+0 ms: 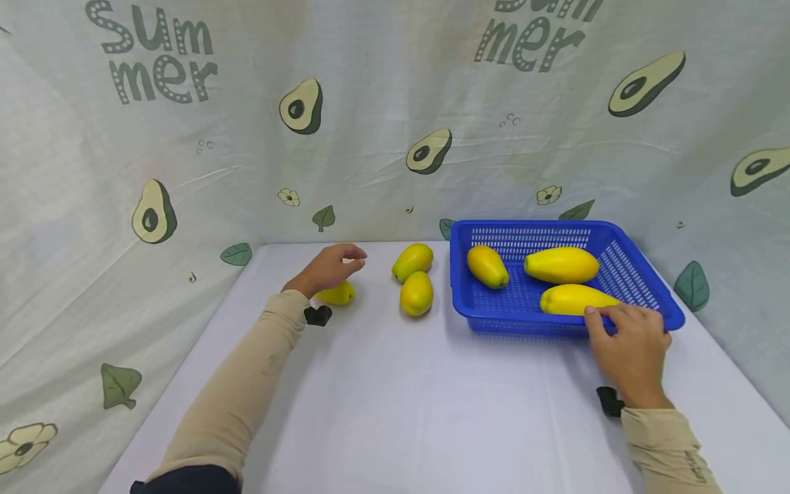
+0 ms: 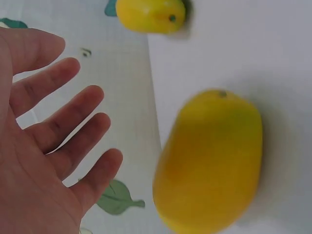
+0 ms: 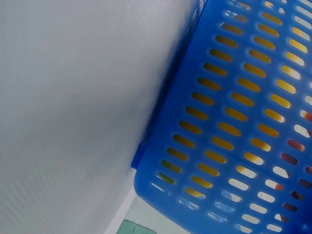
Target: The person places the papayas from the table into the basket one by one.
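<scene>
My left hand (image 1: 327, 267) hovers over the left part of the table, above a yellow mango (image 1: 337, 293) that my wrist partly hides. Its fingers are spread and hold nothing; in the left wrist view a large mango (image 2: 209, 165) lies beside the fingers. Two more mangoes, a greenish-yellow one (image 1: 413, 261) and a yellow one (image 1: 416, 293), lie to the right of that hand. My right hand (image 1: 632, 346) grips the front right rim of a blue basket (image 1: 494, 317), fingers over the wall. Right by its thumb lies a long yellow papaya (image 1: 574, 299) inside.
Inside the basket are also another long papaya (image 1: 561, 265) and a shorter yellow fruit (image 1: 487, 266). A white cloth covers the table (image 1: 401, 412). Behind it hangs a printed curtain (image 1: 370, 185), close to the basket's back edge.
</scene>
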`<action>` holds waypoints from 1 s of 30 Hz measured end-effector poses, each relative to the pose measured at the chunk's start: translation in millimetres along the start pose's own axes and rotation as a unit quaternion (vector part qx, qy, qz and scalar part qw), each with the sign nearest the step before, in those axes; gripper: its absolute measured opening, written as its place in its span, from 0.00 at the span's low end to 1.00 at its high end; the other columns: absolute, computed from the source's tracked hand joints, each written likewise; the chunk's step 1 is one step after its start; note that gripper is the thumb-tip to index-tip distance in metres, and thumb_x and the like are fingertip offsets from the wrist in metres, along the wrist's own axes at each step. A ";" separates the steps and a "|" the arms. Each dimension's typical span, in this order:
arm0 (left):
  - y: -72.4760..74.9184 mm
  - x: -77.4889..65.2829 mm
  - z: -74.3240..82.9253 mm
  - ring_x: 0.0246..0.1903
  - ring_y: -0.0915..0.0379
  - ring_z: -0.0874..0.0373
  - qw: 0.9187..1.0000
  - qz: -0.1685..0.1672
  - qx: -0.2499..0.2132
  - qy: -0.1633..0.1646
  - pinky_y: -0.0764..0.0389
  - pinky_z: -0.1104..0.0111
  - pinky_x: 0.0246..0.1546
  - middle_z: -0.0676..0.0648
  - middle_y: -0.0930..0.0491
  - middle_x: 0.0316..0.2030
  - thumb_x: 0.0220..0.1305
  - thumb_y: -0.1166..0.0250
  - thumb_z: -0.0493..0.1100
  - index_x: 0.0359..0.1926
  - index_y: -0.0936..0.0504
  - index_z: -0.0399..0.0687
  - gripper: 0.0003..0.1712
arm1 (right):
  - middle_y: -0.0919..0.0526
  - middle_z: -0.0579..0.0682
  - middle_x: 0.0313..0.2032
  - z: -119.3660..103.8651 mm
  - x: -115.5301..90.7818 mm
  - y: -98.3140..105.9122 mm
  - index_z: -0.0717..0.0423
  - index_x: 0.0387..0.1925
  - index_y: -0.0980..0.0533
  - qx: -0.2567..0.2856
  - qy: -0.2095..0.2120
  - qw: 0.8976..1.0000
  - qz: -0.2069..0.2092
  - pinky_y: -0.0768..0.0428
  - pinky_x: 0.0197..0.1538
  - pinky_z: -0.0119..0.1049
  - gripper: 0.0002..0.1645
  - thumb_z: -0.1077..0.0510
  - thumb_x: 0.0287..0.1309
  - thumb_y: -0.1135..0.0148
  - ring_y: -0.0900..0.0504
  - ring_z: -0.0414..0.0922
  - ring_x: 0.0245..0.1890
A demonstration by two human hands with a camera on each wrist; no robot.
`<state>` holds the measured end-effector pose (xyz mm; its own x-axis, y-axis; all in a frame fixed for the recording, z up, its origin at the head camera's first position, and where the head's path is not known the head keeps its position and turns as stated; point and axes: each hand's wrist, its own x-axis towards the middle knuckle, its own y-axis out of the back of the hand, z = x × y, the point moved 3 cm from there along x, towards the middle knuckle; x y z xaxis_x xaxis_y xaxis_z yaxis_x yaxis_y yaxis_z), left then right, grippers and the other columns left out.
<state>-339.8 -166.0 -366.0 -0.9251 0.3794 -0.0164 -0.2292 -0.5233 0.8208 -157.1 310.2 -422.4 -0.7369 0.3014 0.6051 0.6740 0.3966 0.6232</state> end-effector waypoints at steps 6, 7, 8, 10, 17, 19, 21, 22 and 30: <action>8.2 -9.0 -26.9 0.62 0.33 0.43 0.999 -0.001 0.014 0.036 0.33 0.47 0.65 0.43 0.25 0.61 0.75 0.44 0.50 0.59 0.21 0.48 0.19 | 0.18 0.70 0.46 -0.9 -0.4 -0.2 0.70 0.38 0.18 0.000 0.001 1.000 0.002 0.42 0.49 0.71 0.20 0.53 0.65 0.39 0.32 0.67 0.54; 9.1 -10.2 -30.1 0.63 0.34 0.42 0.999 0.000 0.015 0.042 0.34 0.47 0.65 0.43 0.25 0.62 0.74 0.43 0.50 0.59 0.21 0.48 0.19 | 0.18 0.70 0.46 -1.0 -0.4 -0.2 0.70 0.38 0.19 -0.001 0.000 1.000 0.001 0.42 0.49 0.71 0.20 0.53 0.65 0.39 0.32 0.67 0.54; 10.0 -11.3 -32.6 0.64 0.35 0.41 0.999 0.001 0.017 0.044 0.35 0.46 0.66 0.42 0.26 0.62 0.74 0.44 0.50 0.60 0.21 0.47 0.20 | 0.18 0.70 0.46 -1.1 -0.3 -0.2 0.70 0.38 0.19 -0.001 0.000 1.000 0.002 0.42 0.49 0.71 0.20 0.53 0.65 0.40 0.32 0.67 0.54; 11.3 -13.2 -36.0 0.66 0.38 0.40 0.999 0.005 0.020 0.048 0.37 0.46 0.67 0.40 0.29 0.64 0.73 0.43 0.52 0.60 0.21 0.45 0.22 | 0.18 0.70 0.46 -1.4 -0.2 0.2 0.70 0.38 0.19 -0.003 -0.001 1.000 0.001 0.42 0.49 0.71 0.20 0.53 0.65 0.40 0.32 0.67 0.54; 10.0 -19.0 -43.6 0.70 0.51 0.36 0.997 -0.003 0.061 0.054 0.38 0.39 0.65 0.37 0.41 0.71 0.66 0.37 0.63 0.67 0.26 0.50 0.36 | 0.19 0.71 0.47 -1.4 -0.5 0.0 0.71 0.40 0.19 -0.011 -0.009 1.000 -0.008 0.41 0.50 0.71 0.21 0.53 0.66 0.41 0.33 0.67 0.55; 8.5 -19.9 -45.3 0.70 0.52 0.35 0.996 -0.009 0.072 0.056 0.37 0.38 0.64 0.36 0.44 0.72 0.64 0.35 0.63 0.69 0.28 0.51 0.38 | 0.19 0.71 0.48 -1.1 -0.7 -0.3 0.71 0.40 0.19 -0.011 -0.011 1.000 -0.009 0.41 0.51 0.71 0.21 0.52 0.66 0.41 0.33 0.67 0.56; 7.4 -20.2 -46.7 0.70 0.52 0.34 0.995 -0.013 0.079 0.056 0.36 0.38 0.64 0.35 0.45 0.72 0.62 0.33 0.62 0.70 0.29 0.50 0.39 | 0.19 0.71 0.48 -0.8 -1.1 -0.6 0.71 0.40 0.19 -0.010 -0.011 1.000 -0.007 0.41 0.50 0.71 0.21 0.53 0.66 0.41 0.33 0.68 0.56; 6.6 -20.1 -47.5 0.70 0.51 0.34 0.995 -0.015 0.085 0.055 0.37 0.38 0.64 0.34 0.45 0.72 0.62 0.33 0.61 0.70 0.29 0.49 0.40 | 0.19 0.71 0.48 -0.8 -1.2 -0.6 0.71 0.39 0.19 -0.009 -0.010 1.000 -0.005 0.41 0.50 0.70 0.21 0.53 0.66 0.41 0.33 0.68 0.55; -1.3 -21.0 -56.8 0.69 0.49 0.31 0.992 -0.033 0.114 0.050 0.37 0.41 0.65 0.31 0.44 0.72 0.62 0.31 0.60 0.68 0.27 0.43 0.40 | 0.19 0.72 0.46 -0.3 -1.1 -2.1 0.71 0.38 0.19 -0.002 0.000 1.000 0.005 0.41 0.49 0.71 0.19 0.54 0.65 0.40 0.32 0.69 0.54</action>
<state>-337.3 -216.6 -399.2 -0.9387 0.3228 -0.1211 -0.2258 -0.3099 0.9236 -157.7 308.8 -424.2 -0.7296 0.3064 0.6114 0.6822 0.3893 0.6189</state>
